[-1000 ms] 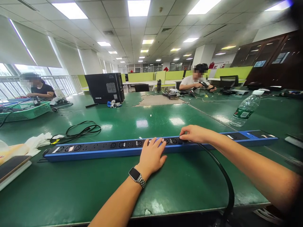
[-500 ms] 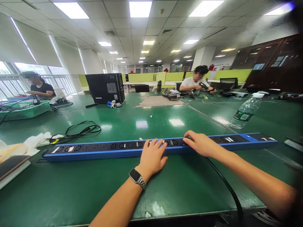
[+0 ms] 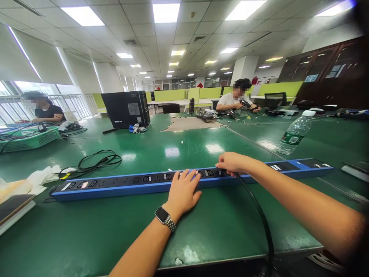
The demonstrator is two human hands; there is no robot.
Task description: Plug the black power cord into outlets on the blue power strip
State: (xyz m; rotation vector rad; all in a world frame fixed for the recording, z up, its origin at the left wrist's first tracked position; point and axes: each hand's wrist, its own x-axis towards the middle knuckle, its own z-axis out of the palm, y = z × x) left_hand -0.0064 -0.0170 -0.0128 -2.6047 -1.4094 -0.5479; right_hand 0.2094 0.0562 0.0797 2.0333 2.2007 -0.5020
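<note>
A long blue power strip [image 3: 115, 191] with black sockets lies across the green table. My left hand [image 3: 184, 192], with a watch on its wrist, rests flat on the strip's middle with its fingers spread. Further right, my right hand [image 3: 233, 163] is closed on the end of a thick black cable [image 3: 259, 209], just above the strip. The plug end is mostly hidden by my fingers. From there the cable curves down over the table's front edge.
A coiled thin cable [image 3: 99, 161], a phone [image 3: 14, 206] and white tissue [image 3: 43, 179] lie left. A bottle [image 3: 295, 132] stands right. Further back are a black computer case [image 3: 127, 109], a green basket [image 3: 31, 140] and a person [image 3: 236, 98] holding a tool; another person [image 3: 46, 109] sits far left.
My right hand has shifted slightly left along the strip, and its fingers have turned downward. The black cable has swung left with it. My left hand stays on the strip.
</note>
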